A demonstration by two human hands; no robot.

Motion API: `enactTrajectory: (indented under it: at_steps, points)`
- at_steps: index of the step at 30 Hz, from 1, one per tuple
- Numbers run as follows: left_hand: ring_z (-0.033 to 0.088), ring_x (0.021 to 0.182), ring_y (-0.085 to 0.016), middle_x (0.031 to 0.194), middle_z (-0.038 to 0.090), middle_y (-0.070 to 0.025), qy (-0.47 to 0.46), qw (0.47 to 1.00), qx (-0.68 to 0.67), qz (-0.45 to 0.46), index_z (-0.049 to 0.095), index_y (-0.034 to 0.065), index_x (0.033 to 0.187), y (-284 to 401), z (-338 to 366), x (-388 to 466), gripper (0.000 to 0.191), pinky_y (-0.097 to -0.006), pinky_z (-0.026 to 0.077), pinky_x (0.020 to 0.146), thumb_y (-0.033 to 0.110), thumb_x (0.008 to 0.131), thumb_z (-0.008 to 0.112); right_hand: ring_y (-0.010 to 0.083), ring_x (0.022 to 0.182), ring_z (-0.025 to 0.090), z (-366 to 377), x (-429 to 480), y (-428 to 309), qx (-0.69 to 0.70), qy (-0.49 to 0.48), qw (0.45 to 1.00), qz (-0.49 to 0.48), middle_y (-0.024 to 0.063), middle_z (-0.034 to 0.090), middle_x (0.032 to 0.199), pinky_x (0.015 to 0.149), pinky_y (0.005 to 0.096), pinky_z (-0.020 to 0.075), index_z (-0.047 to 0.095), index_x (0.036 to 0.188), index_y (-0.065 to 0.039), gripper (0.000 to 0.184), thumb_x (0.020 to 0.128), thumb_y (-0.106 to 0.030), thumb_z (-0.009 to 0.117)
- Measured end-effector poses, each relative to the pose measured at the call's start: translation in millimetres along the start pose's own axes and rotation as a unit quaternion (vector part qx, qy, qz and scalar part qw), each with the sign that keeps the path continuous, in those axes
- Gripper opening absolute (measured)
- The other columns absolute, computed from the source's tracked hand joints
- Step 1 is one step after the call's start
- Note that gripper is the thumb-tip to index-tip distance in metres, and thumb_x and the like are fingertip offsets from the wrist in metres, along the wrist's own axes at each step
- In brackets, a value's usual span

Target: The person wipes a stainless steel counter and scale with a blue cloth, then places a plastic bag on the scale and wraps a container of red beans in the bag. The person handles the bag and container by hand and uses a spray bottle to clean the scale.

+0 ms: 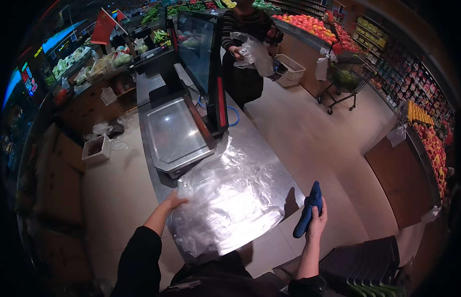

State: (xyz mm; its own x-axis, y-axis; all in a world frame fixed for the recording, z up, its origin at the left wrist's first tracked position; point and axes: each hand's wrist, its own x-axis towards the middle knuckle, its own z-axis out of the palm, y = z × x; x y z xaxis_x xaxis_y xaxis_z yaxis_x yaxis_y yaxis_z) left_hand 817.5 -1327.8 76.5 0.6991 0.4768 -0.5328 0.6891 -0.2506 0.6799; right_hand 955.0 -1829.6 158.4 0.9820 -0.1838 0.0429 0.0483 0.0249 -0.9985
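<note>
A large crumpled sheet of clear plastic film or bag lies over the near end of the metal counter. My left hand is at its left edge, with the fingers partly hidden by the film; whether it pinches the plastic I cannot tell. Off the counter's right edge, my right hand grips a folded dark blue cloth or glove. Just beyond the plastic stands a weighing scale with a steel platter, its upright display screen at its right side.
Across the counter a person holds clear plastic bags. A white basket and a shopping cart stand on the floor behind. Stacked dark baskets are at my lower right, a white foam box at left. Fruit stands line the right.
</note>
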Motion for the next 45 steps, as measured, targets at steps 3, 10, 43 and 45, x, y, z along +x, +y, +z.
enactTrajectory:
  at_steps: [3,10,43,45]
  points:
    - [0.047,0.117,-0.03,0.128,0.046,-0.0204,0.21,0.964,0.066,0.147,0.034,-0.0014,0.131,-3.7,-2.7,-29.4,0.071,-0.0398,0.039,0.096,0.021,0.076,0.073,0.0215,0.1,0.058,57.6,-36.4,-54.7,0.198,-0.087,0.973,0.079,0.0142,0.054,0.12,0.084,0.0321,0.0499,0.039,0.134,0.0,0.048,0.09,-0.011,0.053]
    - [0.038,0.126,-0.028,0.142,0.029,-0.0144,-0.094,0.875,-0.398,0.258,0.025,0.0056,0.139,-4.5,-13.5,-178.0,0.077,-0.0439,0.033,0.103,0.042,0.083,0.066,0.0186,0.111,0.053,217.7,-204.7,-65.5,0.271,-0.371,0.831,0.314,0.0126,0.048,0.127,0.094,0.0301,0.0436,0.034,0.138,-0.004,0.047,0.094,-0.016,0.048]
    - [0.057,0.096,-0.027,0.115,0.054,-0.0175,-0.235,0.615,-0.752,0.006,0.056,0.0076,0.115,-207.7,-332.1,-2.1,0.034,-0.0363,0.052,0.083,0.034,0.094,0.049,0.0197,0.086,0.059,293.1,-102.2,11.2,-0.227,-0.057,0.971,0.041,0.0106,0.061,0.099,0.077,0.0317,0.047,0.053,0.122,-0.003,0.04,0.082,-0.01,0.054]
    - [0.058,0.094,-0.027,0.111,0.055,-0.0174,-0.229,0.622,-0.749,-0.011,0.056,0.0083,0.114,-197.8,-340.8,26.9,0.032,-0.0359,0.053,0.081,0.032,0.094,0.049,0.0267,0.101,0.058,319.7,-113.2,44.5,-0.471,-0.006,0.876,-0.103,0.0158,0.058,0.113,0.088,0.0379,0.0453,0.05,0.125,-0.004,0.043,0.086,-0.019,0.056]
